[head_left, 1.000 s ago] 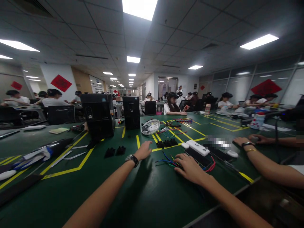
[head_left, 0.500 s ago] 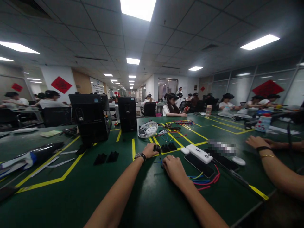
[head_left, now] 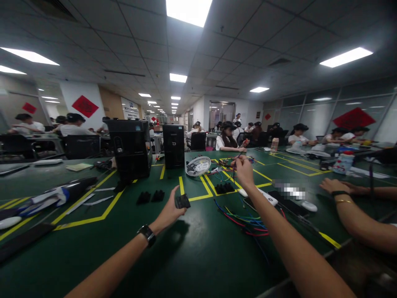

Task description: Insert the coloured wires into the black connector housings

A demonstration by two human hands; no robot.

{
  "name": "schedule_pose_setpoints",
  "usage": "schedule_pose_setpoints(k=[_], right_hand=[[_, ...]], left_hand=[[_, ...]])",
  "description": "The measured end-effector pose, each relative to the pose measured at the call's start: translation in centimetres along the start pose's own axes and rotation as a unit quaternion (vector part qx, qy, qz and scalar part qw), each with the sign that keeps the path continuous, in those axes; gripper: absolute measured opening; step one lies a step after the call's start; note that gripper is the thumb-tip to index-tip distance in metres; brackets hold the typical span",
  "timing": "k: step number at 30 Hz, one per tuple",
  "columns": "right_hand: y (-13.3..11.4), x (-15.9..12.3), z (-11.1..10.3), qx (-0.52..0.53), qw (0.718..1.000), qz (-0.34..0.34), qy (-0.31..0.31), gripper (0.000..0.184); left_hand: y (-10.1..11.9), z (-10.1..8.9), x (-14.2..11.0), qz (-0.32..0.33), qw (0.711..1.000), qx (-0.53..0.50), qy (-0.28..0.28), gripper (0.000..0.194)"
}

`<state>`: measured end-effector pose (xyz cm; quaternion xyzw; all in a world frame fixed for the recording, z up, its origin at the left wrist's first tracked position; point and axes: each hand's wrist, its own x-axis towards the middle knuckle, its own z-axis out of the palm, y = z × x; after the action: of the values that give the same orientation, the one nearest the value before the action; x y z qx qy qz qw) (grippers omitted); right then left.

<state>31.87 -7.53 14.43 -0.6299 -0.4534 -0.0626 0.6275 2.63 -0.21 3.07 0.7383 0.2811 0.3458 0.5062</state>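
Note:
My left hand [head_left: 169,211], with a watch on its wrist, is closed on a small black plastic block [head_left: 182,201] just above the table. My right hand [head_left: 244,170] is raised further to the right, its fingertips pinched on a thin dark wire [head_left: 233,171]; the wire's ends are hard to see. Below the right forearm lies a loose bundle of coloured wires [head_left: 240,219] in red, blue and green. Similar black blocks [head_left: 224,188] stand between my hands, and more black blocks [head_left: 151,196] sit left of my left hand.
A white oval basket [head_left: 197,166] stands behind the blocks, with black computer cases [head_left: 128,149] to its left. Phones and a white power bank [head_left: 269,197] lie under and beside my right arm. A neighbour's hands [head_left: 336,186] rest at the right.
My left hand has moved left and down, carrying the black block off the row. My right hand has risen away from the wires, up and to the right, with a thin wire.

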Motion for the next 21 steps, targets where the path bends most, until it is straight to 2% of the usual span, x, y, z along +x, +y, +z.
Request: schedule_pose_setpoints(k=[3,5,6,9,13,15,17,21], right_hand=[[-3.2,1.3,2.5,0.028,0.994,-0.066,0.082,0.024],[-5.1,0.9,5.0,0.033,0.991,-0.098,0.088,0.025],[-6.0,0.1,6.4,0.036,0.991,-0.107,0.07,0.026],[-8.2,-4.6,10.5,0.045,0.99,-0.118,-0.059,0.026],[-9.2,-14.0,13.9,0.031,0.947,-0.154,-0.281,0.026],[-8.7,-17.7,14.4,0.024,0.932,-0.146,-0.33,0.027],[-7.9,-19.8,14.5,0.017,0.919,-0.13,-0.371,0.028],[-7.2,-20.9,14.4,0.019,0.909,-0.101,-0.403,0.027]], left_hand=[[0.0,-2.4,-3.3,-0.019,0.999,-0.009,0.024,0.073],[-0.4,-3.9,-4.9,-0.027,0.999,-0.009,0.038,0.061],[-0.6,-4.5,-5.5,-0.033,0.998,-0.013,0.047,0.057],[-0.9,-6.0,-6.7,-0.035,0.994,-0.064,0.079,0.058],[-0.5,-7.2,-6.9,0.017,0.978,-0.157,0.134,0.075],[-0.2,-7.4,-6.7,0.041,0.969,-0.185,0.156,0.078],[0.0,-7.5,-6.5,0.049,0.963,-0.205,0.165,0.079],[-0.3,-7.3,-6.5,0.045,0.959,-0.231,0.156,0.078]])
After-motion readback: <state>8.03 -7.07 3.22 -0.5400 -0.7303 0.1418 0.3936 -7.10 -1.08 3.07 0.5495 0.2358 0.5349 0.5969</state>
